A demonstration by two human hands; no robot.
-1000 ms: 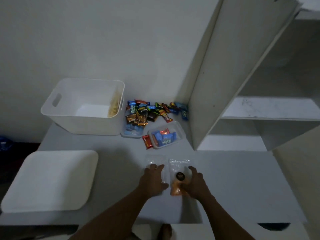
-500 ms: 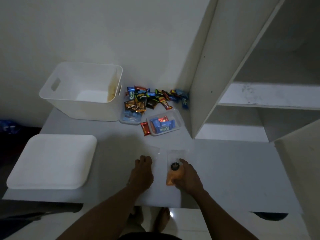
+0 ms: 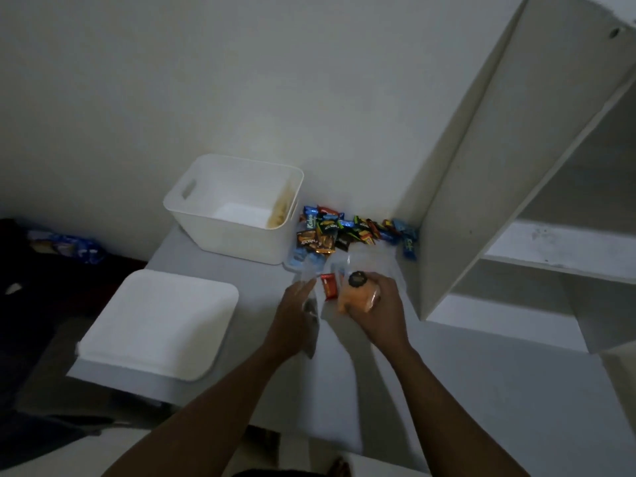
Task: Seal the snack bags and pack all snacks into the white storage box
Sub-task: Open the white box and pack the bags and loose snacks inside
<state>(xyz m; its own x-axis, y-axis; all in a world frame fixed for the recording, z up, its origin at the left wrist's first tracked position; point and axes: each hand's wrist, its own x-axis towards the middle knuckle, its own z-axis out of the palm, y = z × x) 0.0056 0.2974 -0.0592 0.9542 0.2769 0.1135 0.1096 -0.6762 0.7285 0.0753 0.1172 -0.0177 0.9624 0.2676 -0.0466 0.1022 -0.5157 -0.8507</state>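
My right hand (image 3: 382, 315) grips a clear snack bag of orange snacks (image 3: 356, 299) with a round black label, lifted off the grey table (image 3: 481, 373). My left hand (image 3: 292, 321) is raised beside it and seems to hold a second clear bag (image 3: 300, 282), blurred by motion. The white storage box (image 3: 192, 222) stands open at the back left with something pale yellow against its right wall. A pile of wrapped snacks (image 3: 344, 232) lies along the wall to its right. A red wrapper (image 3: 329, 286) shows between my hands.
The white lid (image 3: 158, 321) lies flat at the table's left front corner. A clear tray with blue packets (image 3: 303, 259) sits by the box, partly hidden. A white shelf unit (image 3: 464, 187) bounds the table on the right. Dark floor with a blue packet (image 3: 74, 247) lies left.
Both hands have lifted off the table and moved back toward the snack pile, the right carrying the orange bag and the left a clear bag. The camera has tilted.
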